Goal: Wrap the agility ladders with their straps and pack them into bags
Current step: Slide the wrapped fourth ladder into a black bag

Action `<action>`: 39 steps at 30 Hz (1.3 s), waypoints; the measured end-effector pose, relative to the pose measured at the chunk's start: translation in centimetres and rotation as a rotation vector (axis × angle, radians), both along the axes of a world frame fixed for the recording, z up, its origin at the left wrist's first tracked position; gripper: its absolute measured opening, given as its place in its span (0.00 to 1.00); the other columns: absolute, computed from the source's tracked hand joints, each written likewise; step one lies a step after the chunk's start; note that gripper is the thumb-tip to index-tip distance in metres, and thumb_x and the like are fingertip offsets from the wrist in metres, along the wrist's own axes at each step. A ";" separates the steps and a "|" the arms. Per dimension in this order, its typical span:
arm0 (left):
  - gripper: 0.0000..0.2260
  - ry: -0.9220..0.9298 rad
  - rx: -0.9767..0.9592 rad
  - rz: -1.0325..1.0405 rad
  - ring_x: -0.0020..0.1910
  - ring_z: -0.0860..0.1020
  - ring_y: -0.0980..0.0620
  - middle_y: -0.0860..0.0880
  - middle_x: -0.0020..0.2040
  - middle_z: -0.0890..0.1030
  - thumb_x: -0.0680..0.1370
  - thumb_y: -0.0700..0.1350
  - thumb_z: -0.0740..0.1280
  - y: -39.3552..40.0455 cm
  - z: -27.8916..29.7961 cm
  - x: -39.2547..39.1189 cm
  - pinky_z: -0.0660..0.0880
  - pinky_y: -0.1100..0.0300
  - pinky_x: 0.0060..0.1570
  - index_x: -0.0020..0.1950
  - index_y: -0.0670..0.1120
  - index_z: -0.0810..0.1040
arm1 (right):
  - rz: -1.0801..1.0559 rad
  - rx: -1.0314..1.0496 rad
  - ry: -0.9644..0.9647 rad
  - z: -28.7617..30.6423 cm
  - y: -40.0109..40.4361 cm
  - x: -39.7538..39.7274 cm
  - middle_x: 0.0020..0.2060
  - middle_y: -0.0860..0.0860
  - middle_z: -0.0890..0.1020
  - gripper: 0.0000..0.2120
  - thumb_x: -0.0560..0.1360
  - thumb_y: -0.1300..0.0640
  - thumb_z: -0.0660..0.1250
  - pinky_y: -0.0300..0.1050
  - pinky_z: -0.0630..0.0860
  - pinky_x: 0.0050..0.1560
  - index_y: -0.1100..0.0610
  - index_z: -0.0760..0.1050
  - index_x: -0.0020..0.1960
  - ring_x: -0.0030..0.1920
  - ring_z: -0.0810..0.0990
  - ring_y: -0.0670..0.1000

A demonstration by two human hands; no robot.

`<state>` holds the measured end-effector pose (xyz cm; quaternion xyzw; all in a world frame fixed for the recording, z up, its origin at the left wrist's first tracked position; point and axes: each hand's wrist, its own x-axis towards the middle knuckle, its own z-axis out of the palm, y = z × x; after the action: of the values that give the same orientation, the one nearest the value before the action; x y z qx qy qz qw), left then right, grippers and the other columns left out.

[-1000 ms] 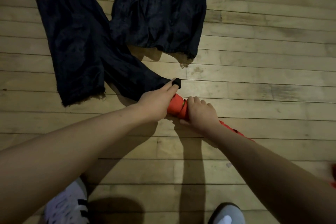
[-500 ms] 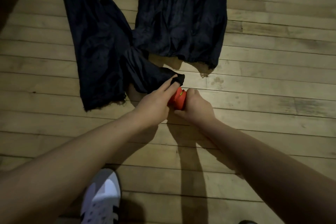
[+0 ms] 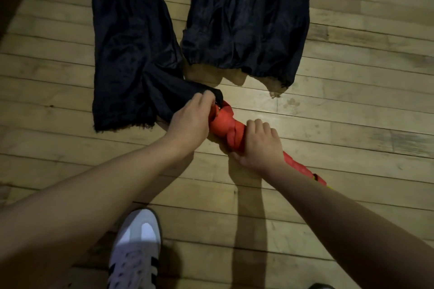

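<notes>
With the left hand (image 3: 190,122) pinching the black bag (image 3: 131,54) mouth just ahead of the right hand (image 3: 260,144), which grips the red wrapped agility ladder (image 3: 224,124), the mouth likely needs holding wide while the bundle slides straight in.

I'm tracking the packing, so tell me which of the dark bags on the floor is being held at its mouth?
The narrow dark bag nearest the hands: the left hand grips its mouth at the red ladder bundle, which the right hand holds. The other bags lie flat, untouched.
</notes>
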<state>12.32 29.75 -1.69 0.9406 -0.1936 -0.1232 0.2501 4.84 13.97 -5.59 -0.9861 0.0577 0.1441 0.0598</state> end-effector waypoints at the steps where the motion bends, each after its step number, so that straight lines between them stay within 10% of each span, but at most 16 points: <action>1: 0.14 0.052 -0.068 0.063 0.51 0.73 0.44 0.45 0.53 0.70 0.76 0.33 0.59 -0.4 0.0 -0.5 0.72 0.49 0.47 0.59 0.44 0.64 | -0.023 -0.018 0.022 0.0 -0.4 -0.6 0.57 0.54 0.71 0.31 0.71 0.36 0.65 0.49 0.68 0.58 0.58 0.64 0.62 0.58 0.71 0.56; 6: 0.28 0.150 0.086 0.163 0.48 0.78 0.43 0.45 0.51 0.76 0.77 0.46 0.64 -1.8 -0.3 -0.7 0.76 0.51 0.47 0.73 0.45 0.56 | -0.009 -0.023 0.059 0.8 -0.7 -1.3 0.58 0.54 0.72 0.28 0.73 0.40 0.66 0.49 0.72 0.50 0.56 0.64 0.63 0.56 0.75 0.56; 12: 0.13 -0.140 0.451 -0.073 0.53 0.76 0.42 0.42 0.50 0.81 0.81 0.47 0.58 -3.1 0.5 2.7 0.65 0.53 0.56 0.56 0.45 0.80 | -0.002 0.051 0.099 2.0 -0.1 -0.6 0.58 0.55 0.71 0.28 0.74 0.42 0.67 0.48 0.70 0.39 0.56 0.62 0.64 0.50 0.79 0.58; 27: 0.20 0.098 -0.088 -0.013 0.55 0.78 0.41 0.42 0.57 0.80 0.82 0.48 0.57 -2.1 0.9 -1.3 0.75 0.47 0.53 0.75 0.52 0.64 | -0.312 0.324 -0.001 1.4 1.5 1.3 0.50 0.54 0.75 0.25 0.72 0.43 0.70 0.45 0.68 0.40 0.59 0.66 0.57 0.50 0.79 0.57; 39: 0.21 0.450 -0.071 -0.043 0.55 0.78 0.43 0.42 0.60 0.78 0.84 0.54 0.51 -1.9 -0.6 -0.4 0.74 0.49 0.59 0.76 0.63 0.54 | -0.120 0.105 -0.024 0.8 0.5 1.2 0.61 0.56 0.71 0.31 0.73 0.43 0.68 0.50 0.66 0.62 0.60 0.63 0.67 0.62 0.70 0.57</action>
<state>11.93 27.81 -2.34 0.8756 -0.1571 -0.3284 0.3175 5.99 14.51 -4.83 -0.9780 0.1081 0.1311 0.1208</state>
